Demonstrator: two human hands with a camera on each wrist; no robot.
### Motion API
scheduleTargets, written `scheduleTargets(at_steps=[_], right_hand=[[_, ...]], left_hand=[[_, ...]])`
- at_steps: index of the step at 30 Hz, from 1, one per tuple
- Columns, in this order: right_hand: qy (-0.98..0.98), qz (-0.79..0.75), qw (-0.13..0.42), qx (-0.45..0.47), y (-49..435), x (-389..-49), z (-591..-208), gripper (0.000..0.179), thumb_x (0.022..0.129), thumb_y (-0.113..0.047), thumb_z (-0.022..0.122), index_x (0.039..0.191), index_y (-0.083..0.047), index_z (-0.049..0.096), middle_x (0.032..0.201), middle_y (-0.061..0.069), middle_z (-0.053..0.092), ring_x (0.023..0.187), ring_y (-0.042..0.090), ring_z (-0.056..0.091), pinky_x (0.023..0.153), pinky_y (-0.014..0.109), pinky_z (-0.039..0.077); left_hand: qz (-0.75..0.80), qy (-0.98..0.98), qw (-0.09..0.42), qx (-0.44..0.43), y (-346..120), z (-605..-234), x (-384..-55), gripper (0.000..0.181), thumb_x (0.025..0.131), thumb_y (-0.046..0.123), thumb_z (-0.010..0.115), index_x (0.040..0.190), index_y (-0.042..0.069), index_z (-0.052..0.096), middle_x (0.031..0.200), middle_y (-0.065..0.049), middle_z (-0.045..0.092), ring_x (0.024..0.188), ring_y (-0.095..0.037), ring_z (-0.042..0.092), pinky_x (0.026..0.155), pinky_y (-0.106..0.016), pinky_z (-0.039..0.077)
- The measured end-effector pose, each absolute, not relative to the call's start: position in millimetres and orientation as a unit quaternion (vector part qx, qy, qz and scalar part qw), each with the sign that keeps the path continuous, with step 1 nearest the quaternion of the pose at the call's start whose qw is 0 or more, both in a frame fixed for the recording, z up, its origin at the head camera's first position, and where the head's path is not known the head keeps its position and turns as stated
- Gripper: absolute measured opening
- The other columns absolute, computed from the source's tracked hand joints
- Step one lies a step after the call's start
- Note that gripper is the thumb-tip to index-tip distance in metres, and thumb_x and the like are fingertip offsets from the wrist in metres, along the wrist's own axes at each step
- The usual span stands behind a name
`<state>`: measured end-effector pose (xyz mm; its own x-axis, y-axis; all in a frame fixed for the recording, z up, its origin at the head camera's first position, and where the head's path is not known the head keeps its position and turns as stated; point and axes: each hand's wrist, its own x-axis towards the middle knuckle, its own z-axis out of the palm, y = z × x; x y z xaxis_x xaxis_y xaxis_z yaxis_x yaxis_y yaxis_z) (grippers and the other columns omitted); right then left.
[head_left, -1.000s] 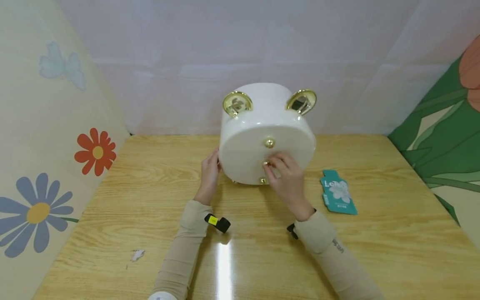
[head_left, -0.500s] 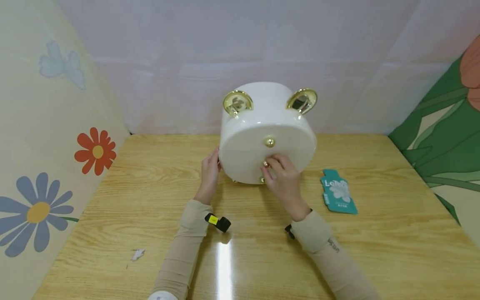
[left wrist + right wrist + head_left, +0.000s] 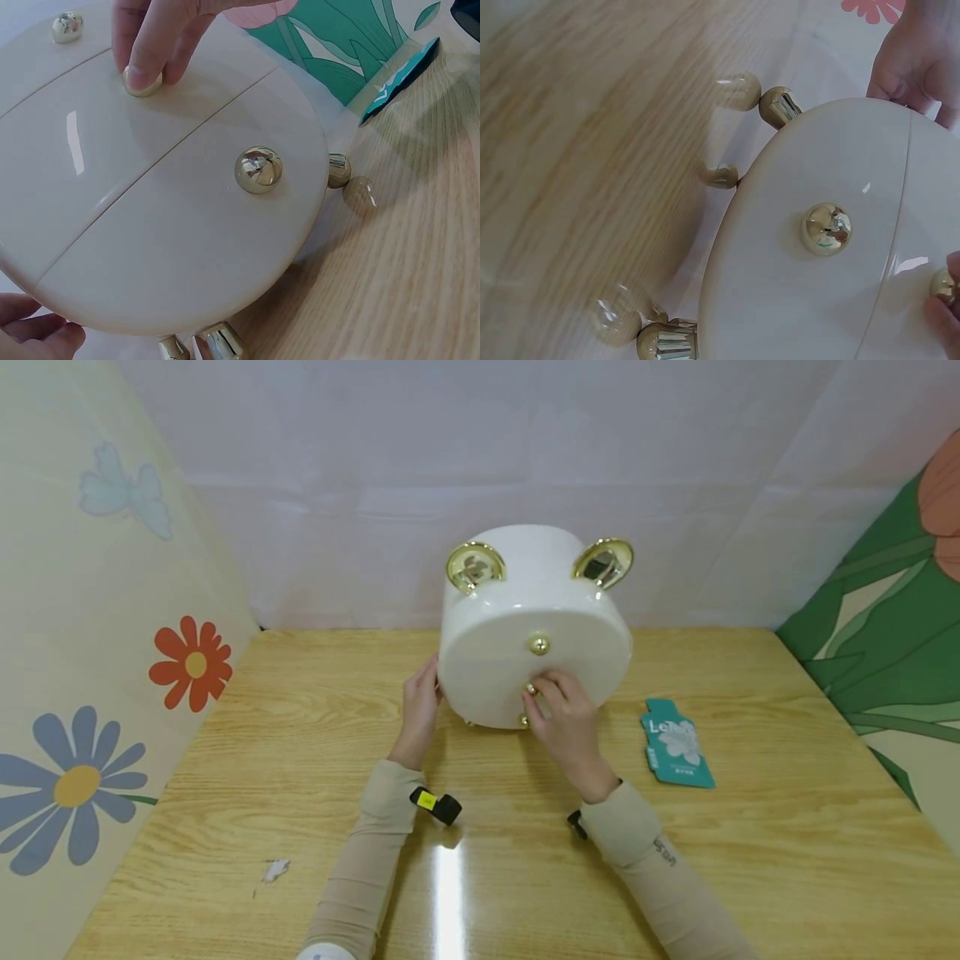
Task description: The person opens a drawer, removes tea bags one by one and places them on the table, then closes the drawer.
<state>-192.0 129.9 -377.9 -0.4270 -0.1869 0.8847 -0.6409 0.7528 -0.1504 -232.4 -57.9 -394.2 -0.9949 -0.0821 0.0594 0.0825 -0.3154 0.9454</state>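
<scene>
A glossy white round drawer box (image 3: 487, 652) with gold ears and short gold feet stands on the table. Seams divide its front into three drawer fronts, each bearing a gold knob; the top knob (image 3: 539, 644) and bottom knob (image 3: 259, 169) are untouched. My right hand (image 3: 573, 727) pinches the middle knob (image 3: 531, 688) between thumb and fingers. The fronts look flush in the left wrist view. My left hand (image 3: 420, 714) rests along the box's left side, its fingers partly hidden behind the edge; the right wrist view shows this left hand (image 3: 919, 67) against the rim.
A teal packet (image 3: 678, 743) printed with a white flower lies to the right of the box. The wood-grain table (image 3: 225, 777) has a worn white patch (image 3: 275, 869) at front left. Behind is a pale cloth backdrop (image 3: 375, 502), with flower-painted panels at both sides.
My right hand has shifted slightly left and down while staying at the middle knob, and its forearm has swung a little left. The left hand and the box look unmoved.
</scene>
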Motion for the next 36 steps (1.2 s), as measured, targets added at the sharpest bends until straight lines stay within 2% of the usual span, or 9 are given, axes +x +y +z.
scheduleTargets(at_steps=[11,17,21,28,36], right_hand=[[-0.801,0.234,0.487,0.256,130,-188,-378,0.018,0.064,0.007,0.075,0.076,0.007,0.062,0.076,0.017,0.056,0.069,0.030,0.056,0.059,0.036,0.052],[-0.804,0.229,0.485,0.256,131,-183,-377,0.017,0.065,0.005,0.074,0.077,0.008,0.062,0.078,0.018,0.056,0.070,0.030,0.057,0.060,0.036,0.053],[-0.804,0.227,0.485,0.257,131,-180,-378,0.017,0.065,0.005,0.073,0.077,0.008,0.062,0.078,0.018,0.056,0.070,0.030,0.057,0.060,0.036,0.054],[-0.799,0.225,0.490,0.265,133,-175,-379,0.018,0.064,0.007,0.072,0.078,0.008,0.063,0.078,0.017,0.057,0.070,0.030,0.057,0.056,0.036,0.054],[-0.799,0.237,0.485,0.262,134,-168,-380,0.014,0.069,0.003,0.070,0.081,0.007,0.064,0.080,0.018,0.058,0.074,0.031,0.057,0.062,0.037,0.054]], left_hand=[[-0.804,-0.593,0.044,0.020,-57,-393,-232,0.037,0.098,0.022,0.039,0.127,0.002,0.051,0.130,-0.008,0.050,0.120,-0.016,0.045,0.100,-0.028,0.038],[-0.803,-0.594,0.046,0.013,-57,-394,-232,0.037,0.099,0.024,0.039,0.126,0.003,0.052,0.129,-0.008,0.052,0.119,-0.016,0.046,0.100,-0.032,0.037],[-0.799,-0.600,0.046,0.012,-58,-394,-231,0.037,0.099,0.025,0.039,0.126,0.003,0.053,0.128,-0.007,0.052,0.119,-0.016,0.046,0.099,-0.030,0.038],[-0.800,-0.599,0.041,0.013,-59,-392,-232,0.037,0.099,0.025,0.039,0.125,0.003,0.053,0.128,-0.008,0.053,0.119,-0.016,0.047,0.098,-0.027,0.040],[-0.813,-0.581,0.035,0.017,-60,-390,-234,0.037,0.097,0.022,0.044,0.121,-0.003,0.054,0.125,-0.013,0.054,0.116,-0.019,0.049,0.097,-0.028,0.041]])
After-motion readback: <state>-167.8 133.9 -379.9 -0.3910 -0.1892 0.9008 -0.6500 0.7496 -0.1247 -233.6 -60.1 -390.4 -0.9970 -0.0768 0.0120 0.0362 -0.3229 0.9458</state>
